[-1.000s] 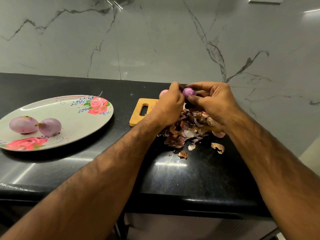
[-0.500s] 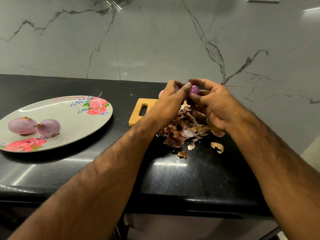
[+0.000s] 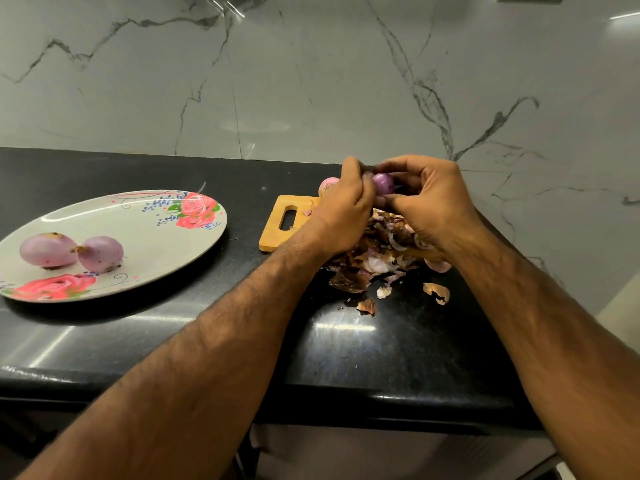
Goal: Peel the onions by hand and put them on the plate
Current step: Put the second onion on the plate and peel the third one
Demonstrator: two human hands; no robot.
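Both hands' curled grip on purple onion (image 3: 382, 183), raised above peels (image 3: 377, 258)

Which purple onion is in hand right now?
The small dark purple onion, gripped by left hand and right hand above the peel pile; the two paler onions lie on the floral plate.

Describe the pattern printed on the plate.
The plate is off-white with pink-red roses, green leaves and small blue sprigs, shown in the head view.

Both forearms extended forward, converging; left hand (image 3: 346, 213) and right hand (image 3: 433, 202) meet, fingers curled, pinching onion (image 3: 382, 183).
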